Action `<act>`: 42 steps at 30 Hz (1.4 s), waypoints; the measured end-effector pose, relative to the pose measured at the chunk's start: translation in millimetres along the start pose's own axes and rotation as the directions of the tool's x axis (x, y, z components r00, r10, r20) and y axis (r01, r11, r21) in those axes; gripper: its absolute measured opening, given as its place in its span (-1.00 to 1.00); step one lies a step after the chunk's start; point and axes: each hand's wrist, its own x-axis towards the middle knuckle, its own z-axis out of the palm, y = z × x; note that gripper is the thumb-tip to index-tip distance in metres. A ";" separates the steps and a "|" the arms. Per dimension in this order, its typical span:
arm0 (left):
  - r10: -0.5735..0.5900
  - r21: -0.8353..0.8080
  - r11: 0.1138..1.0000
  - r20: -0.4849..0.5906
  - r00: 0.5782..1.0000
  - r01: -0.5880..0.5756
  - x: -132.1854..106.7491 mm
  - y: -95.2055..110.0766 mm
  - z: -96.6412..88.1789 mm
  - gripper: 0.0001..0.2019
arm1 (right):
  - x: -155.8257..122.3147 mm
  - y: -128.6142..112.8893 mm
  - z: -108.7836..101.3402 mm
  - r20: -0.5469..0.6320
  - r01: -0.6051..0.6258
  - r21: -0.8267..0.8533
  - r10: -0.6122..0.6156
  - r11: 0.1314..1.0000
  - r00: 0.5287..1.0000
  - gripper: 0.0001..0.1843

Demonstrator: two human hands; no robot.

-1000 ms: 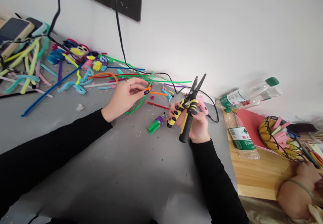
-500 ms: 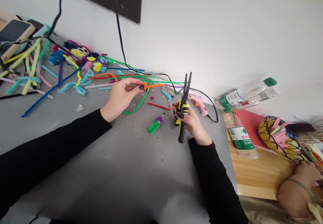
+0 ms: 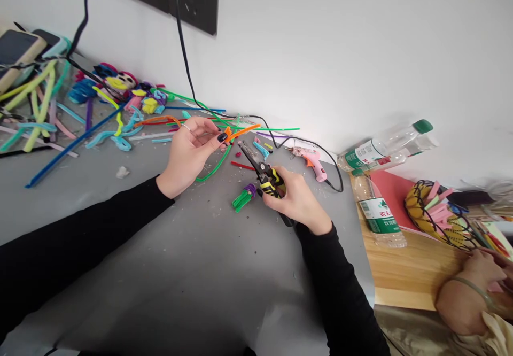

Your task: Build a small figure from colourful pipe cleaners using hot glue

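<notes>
My left hand (image 3: 190,153) pinches an orange pipe cleaner (image 3: 240,131) just above the grey table (image 3: 180,270), with a green pipe cleaner (image 3: 214,168) curving below it. My right hand (image 3: 294,200) grips black-and-yellow cutters (image 3: 260,171), whose tip points up-left toward the orange piece and stops just short of it. A small green-and-purple pipe-cleaner bundle (image 3: 243,196) lies on the table between my hands.
Many coloured pipe cleaners (image 3: 80,126) and small craft figures (image 3: 132,91) litter the table's far left. A pink glue gun (image 3: 315,162) with its black cable lies by the wall. Water bottles (image 3: 377,206) and a wire basket (image 3: 441,211) stand on a wooden table, where another person's hand (image 3: 473,292) rests.
My right hand has lowered and swung the cutters from pointing upward to pointing left at the orange pipe cleaner, blades now nearly closed. My left hand lifted the orange piece slightly.
</notes>
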 end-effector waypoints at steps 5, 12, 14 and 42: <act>-0.024 0.057 0.998 0.040 0.999 0.022 -0.9 1.4 -0.4 -0.53 | 2.0 4.5 -0.6 0.022 0.026 0.012 -0.026 1.000 0.999 -0.71; -0.085 0.082 0.994 0.073 0.994 0.078 -2.6 7.2 1.8 -0.57 | 4.2 10.5 -1.1 0.080 0.045 0.031 -0.047 0.999 0.996 -0.67; -0.100 0.085 0.992 0.091 0.991 0.092 -2.6 8.1 2.0 -0.57 | 4.4 11.6 -1.4 0.088 0.045 0.039 -0.049 0.998 0.995 -0.64; -0.068 0.014 0.998 0.133 0.989 0.067 -3.9 12.1 4.3 -0.60 | 5.7 12.7 -2.6 0.073 0.031 -0.008 -0.030 1.000 0.997 -0.58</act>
